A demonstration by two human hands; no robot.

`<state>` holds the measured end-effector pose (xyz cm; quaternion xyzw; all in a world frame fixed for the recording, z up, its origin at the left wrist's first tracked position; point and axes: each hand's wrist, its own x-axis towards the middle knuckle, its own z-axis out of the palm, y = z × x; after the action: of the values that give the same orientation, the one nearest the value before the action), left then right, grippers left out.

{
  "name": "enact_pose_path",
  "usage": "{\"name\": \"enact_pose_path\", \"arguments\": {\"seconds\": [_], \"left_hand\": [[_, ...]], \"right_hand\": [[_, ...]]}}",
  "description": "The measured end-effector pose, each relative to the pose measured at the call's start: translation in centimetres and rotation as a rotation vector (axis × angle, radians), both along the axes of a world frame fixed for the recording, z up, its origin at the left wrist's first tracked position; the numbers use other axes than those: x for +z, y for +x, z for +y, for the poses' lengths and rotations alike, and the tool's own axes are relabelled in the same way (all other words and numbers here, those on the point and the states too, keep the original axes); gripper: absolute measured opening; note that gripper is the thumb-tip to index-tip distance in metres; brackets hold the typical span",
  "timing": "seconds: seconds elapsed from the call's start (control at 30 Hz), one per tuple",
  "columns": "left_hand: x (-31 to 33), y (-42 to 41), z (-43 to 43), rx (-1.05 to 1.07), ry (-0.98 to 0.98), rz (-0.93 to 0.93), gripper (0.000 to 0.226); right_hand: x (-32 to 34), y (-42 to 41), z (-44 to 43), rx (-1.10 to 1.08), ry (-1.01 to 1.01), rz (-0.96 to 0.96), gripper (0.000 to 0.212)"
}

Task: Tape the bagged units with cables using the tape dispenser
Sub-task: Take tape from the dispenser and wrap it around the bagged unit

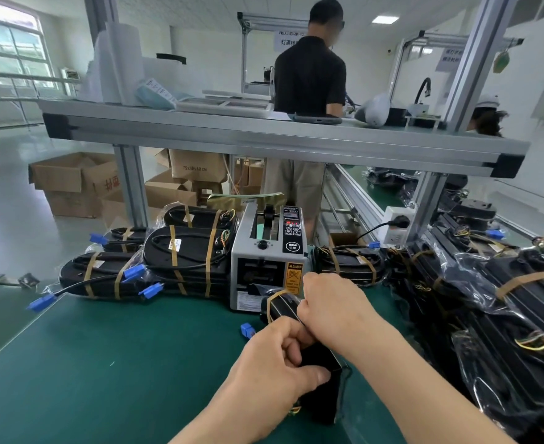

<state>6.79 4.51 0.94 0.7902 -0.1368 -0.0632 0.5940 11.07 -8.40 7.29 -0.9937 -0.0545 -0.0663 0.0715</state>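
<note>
Hands close together on one black bagged unit [322,389], seen from the head camera. The unit stands on the green worktop [104,363], just in front of the tape dispenser [269,261]. Your left hand [274,366] grips its near end, thumb across the side. Your right hand [334,306] is curled onto its upper face; whether it pinches tape or bag cannot be told. One tan tape band [272,301] already circles the far end.

A blue connector [247,330] lies loose on the worktop beside the unit. If its cable is not tucked in, your next band may miss it. Slack plastic under your fingers could wrinkle, leaving the tape loose.
</note>
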Motion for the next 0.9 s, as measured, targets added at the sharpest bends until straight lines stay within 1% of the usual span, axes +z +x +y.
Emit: {"name": "enact_pose_path", "arguments": {"seconds": [0.1,0.2,0.27,0.4,0.5,0.63,0.7,0.8,0.9], "left_hand": [[0.2,-0.1,0.0,-0.01,0.005,-0.007,0.039],[0.4,-0.1,0.0,-0.02,0.015,-0.002,0.034],[0.5,-0.1,-0.1,-0.02,0.017,0.004,0.033],[0.9,-0.3,-0.3,-0.012,0.03,0.019,0.032],[1.7,0.1,0.3,-0.069,0.037,0.063,0.028],[3.4,1.3,1.3,-0.187,0.061,0.114,0.018],[3.6,1.5,1.2,-0.193,0.08,0.109,0.014],[3.3,1.2,0.9,-0.197,0.062,0.096,0.009],[2.9,1.2,1.1,-0.184,0.04,0.087,0.01]], "right_hand": [[-1.0,0.2,-0.4,-0.075,0.096,-0.032,0.008],[-1.2,0.6,-0.9,-0.072,0.154,-0.082,0.006],[-1.2,1.2,-1.0,-0.048,0.161,-0.088,0.012],[-2.0,2.3,-0.5,-0.041,0.103,-0.14,0.019],[-2.6,2.7,-0.5,-0.098,0.157,-0.104,0.022],[-2.5,2.5,-0.5,-0.079,0.179,-0.112,0.023],[-2.5,2.0,-0.7,-0.059,0.224,-0.127,0.026],[-2.3,1.3,-1.1,-0.05,0.318,-0.077,0.031],[-2.1,1.3,-1.0,-0.031,0.328,-0.1,0.026]]}}
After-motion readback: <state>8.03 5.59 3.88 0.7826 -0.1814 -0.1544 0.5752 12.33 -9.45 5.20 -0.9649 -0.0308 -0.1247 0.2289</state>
